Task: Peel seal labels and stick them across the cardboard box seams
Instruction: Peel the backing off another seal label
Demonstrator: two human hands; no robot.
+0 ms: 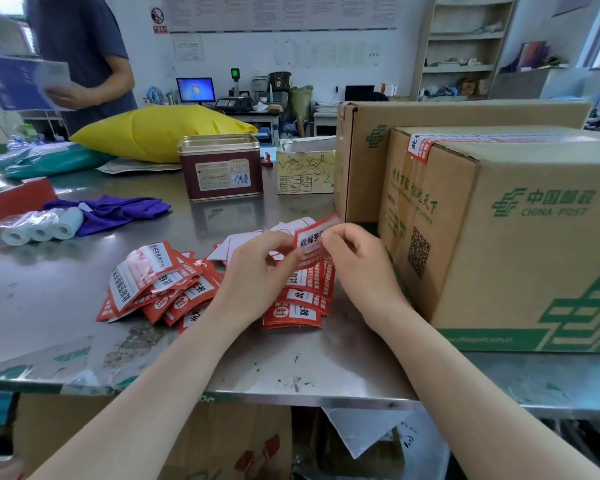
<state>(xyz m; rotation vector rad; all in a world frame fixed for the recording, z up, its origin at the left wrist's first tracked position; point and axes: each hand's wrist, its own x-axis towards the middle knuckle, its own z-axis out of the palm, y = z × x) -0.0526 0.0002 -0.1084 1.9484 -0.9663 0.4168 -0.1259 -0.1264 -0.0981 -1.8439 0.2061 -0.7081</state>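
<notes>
Both hands' fingers pinching one seal label: left hand steadying, right hand apparently peeling. Label pile directly beneath fingers; cardboard box just right for sticking.

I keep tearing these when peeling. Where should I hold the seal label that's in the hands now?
Probably by its free corners: the seal label is held up above the pile, left hand pinching its lower left edge, right hand its right edge. Come from both sides and peel apart.

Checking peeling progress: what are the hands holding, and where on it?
One red-and-white seal label: left hand pinches its lower left edge, right hand its right edge.
</notes>
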